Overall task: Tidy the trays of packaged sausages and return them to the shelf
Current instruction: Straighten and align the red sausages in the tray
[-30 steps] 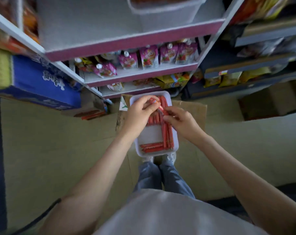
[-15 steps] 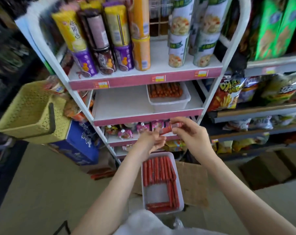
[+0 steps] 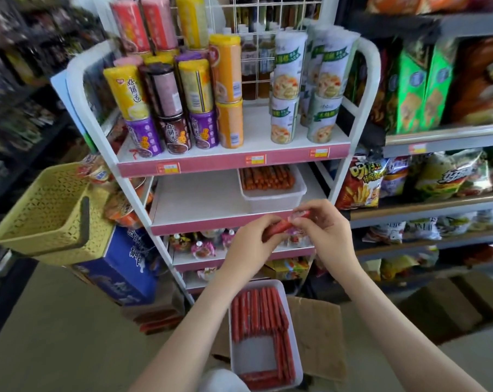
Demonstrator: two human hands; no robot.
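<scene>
Your left hand (image 3: 255, 243) and right hand (image 3: 325, 232) pinch one sausage (image 3: 279, 226) above the half-tidied tray (image 3: 253, 355); next, probably, lay it in line.

**What bears the goods**

The top shelf (image 3: 256, 131) carries upright cans (image 3: 198, 86) in yellow, purple, orange and green-and-white, stacked two high. The middle shelf (image 3: 200, 199) bears one white tray (image 3: 273, 198) of red sausages (image 3: 265, 179) at its right side. On the floor (image 3: 55, 321) lies flattened cardboard (image 3: 316, 329), and a second, part-filled tray (image 3: 256, 353) lies on it. A blue box (image 3: 118, 275) stands to the left.
</scene>
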